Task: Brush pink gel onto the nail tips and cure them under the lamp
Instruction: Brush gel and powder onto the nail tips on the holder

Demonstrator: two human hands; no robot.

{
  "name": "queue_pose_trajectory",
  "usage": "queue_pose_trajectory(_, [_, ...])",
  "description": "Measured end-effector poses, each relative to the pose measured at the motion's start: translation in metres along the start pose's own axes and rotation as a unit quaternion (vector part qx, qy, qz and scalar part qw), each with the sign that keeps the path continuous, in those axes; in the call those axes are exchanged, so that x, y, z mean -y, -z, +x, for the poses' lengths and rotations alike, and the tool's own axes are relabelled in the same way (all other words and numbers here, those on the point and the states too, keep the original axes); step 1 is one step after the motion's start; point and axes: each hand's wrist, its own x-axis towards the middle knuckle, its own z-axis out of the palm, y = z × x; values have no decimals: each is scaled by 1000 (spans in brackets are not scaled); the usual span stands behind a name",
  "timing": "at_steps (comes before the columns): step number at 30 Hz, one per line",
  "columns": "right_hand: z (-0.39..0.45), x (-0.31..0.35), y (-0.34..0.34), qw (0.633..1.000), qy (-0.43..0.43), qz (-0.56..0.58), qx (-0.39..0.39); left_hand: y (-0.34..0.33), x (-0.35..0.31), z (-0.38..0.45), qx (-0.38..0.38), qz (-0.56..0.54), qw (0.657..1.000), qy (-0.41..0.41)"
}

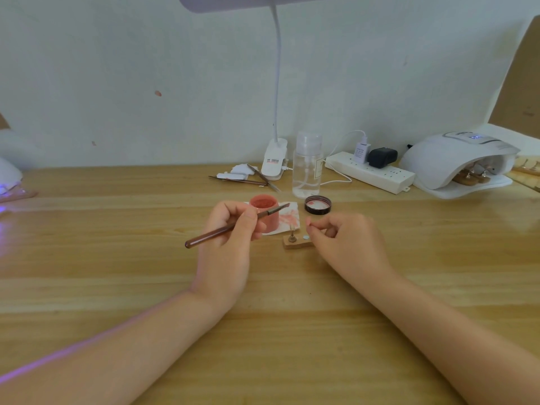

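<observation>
My left hand [230,229] grips a brown gel brush [233,226], its bristles pointing right over the open pink gel pot [267,213]. The pot stands on a white tissue [287,220] smeared with pink. My right hand [344,233] pinches a small pink nail tip [309,222] just above a small wooden stand [296,244], which carries one metal holder [291,237]. The pot's dark lid [318,204] lies upturned behind my right hand. The white curing lamp [455,159] sits at the far right, with several nail stands inside its opening.
A clip-on desk lamp [274,159], a clear pump bottle [307,168], tweezers [263,176] and a white power strip [371,172] with plugs line the back of the wooden table [117,258]. A second lamp glows purple at the left edge [8,182].
</observation>
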Motion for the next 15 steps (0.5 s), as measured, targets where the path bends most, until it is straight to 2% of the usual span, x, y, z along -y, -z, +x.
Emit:
queue_pose_trajectory(7, [1,0,-2,998,-7,-42,56,-1,-1,-1,12,-3,1000,-2])
queue_pose_trajectory(15, [2,-1,-2,991,-20,-97,86,2,4,2,-15,-10,1000,22])
